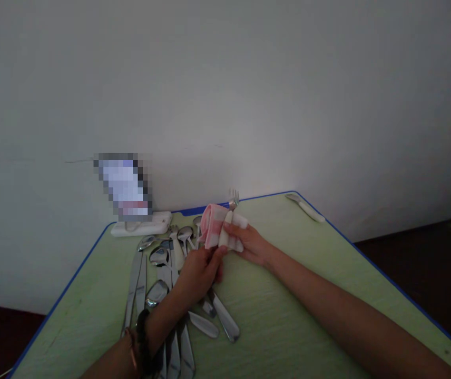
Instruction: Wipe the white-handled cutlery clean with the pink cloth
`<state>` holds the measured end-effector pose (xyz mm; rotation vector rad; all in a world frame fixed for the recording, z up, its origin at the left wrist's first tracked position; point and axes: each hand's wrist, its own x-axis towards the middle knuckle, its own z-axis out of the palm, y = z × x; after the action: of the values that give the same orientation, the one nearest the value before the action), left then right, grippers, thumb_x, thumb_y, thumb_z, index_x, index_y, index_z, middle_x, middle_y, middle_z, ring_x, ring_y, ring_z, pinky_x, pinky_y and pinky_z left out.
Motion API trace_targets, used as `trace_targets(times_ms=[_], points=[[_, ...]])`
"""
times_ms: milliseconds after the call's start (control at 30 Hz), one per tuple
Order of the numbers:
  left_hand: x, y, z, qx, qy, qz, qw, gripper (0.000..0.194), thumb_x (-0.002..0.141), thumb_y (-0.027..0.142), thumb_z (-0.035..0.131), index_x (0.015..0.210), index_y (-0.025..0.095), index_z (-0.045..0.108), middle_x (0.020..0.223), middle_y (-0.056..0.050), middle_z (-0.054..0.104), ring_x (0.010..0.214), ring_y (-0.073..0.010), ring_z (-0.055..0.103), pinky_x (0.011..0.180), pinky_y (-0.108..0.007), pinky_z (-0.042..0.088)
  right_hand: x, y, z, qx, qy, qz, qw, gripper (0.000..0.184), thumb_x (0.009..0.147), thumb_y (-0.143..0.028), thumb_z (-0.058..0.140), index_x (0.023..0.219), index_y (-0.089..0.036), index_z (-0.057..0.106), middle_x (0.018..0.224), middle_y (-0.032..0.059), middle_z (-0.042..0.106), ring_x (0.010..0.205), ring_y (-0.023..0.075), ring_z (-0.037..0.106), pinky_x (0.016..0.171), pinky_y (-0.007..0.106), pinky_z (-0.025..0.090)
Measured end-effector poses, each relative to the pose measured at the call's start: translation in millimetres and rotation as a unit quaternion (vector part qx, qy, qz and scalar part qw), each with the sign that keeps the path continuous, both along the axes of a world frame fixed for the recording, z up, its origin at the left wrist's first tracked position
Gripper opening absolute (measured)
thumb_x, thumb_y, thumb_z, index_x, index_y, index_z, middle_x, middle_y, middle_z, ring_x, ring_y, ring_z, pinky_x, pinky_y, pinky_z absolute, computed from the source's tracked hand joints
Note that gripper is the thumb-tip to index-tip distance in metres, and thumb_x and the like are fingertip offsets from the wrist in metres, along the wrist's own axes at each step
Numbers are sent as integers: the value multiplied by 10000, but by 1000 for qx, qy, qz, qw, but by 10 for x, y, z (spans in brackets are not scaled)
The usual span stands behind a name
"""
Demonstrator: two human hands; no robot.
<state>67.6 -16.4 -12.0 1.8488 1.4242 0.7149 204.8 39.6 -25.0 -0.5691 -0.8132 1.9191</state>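
A fork (234, 199) with a white handle is held up at the middle of the table, tines pointing up and away. Behind and around its handle is a folded pink and white cloth (214, 221). My right hand (251, 243) is closed on the fork and cloth, its thumb on the handle. My left hand (197, 272) is closed at the handle's lower end, with a bit of cloth showing beneath it. Its fingertips are partly hidden. Under my left hand and forearm lies a pile of cutlery, with spoons (158, 292) and table knives (134, 281).
At the far left a phone (125, 184), blurred out, leans on a white stand (142, 225). A white-handled utensil (308, 209) lies alone at the far right. The green table (288, 316) has a blue edge and meets a plain wall (249, 95) at the back.
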Motion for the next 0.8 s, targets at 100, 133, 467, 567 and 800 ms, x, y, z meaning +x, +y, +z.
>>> trace_targets(times_ms=[100,133,467,567,800], points=[[2,0,-20,-4,-16,-7,1000,563,885,472,297,462,182,531,422,-5,549,425,-126,523,519,-223,398,-2,1,3,11,-9,11,1000,310,618,-280,752,856,-135,617,721,14,676,606,111,608,576,223,487],[4,-1,-23,-11,-25,-6,1000,570,883,482,297,458,181,529,426,-6,553,422,-125,522,514,-222,401,-3,0,5,10,-10,13,1000,311,619,-287,750,855,-135,616,718,15,674,605,111,607,567,220,484],[3,-22,-50,-12,-65,10,998,458,864,495,357,653,169,601,410,15,533,395,-132,524,448,-216,392,-4,3,-24,6,-35,31,999,299,630,-326,734,814,-138,591,601,-19,621,460,97,540,415,209,427],[-1,-23,-65,-9,-60,14,998,501,859,511,362,553,172,570,408,3,531,404,-131,526,454,-219,394,-1,-6,-6,12,-31,28,999,304,629,-334,736,813,-138,594,606,-21,621,474,87,540,427,199,425],[16,-16,-54,-54,-101,46,992,499,831,534,387,520,174,538,431,0,536,375,-132,518,407,-223,395,16,-42,40,30,-22,64,997,356,607,-340,754,850,-125,608,666,3,652,534,99,579,480,205,447]])
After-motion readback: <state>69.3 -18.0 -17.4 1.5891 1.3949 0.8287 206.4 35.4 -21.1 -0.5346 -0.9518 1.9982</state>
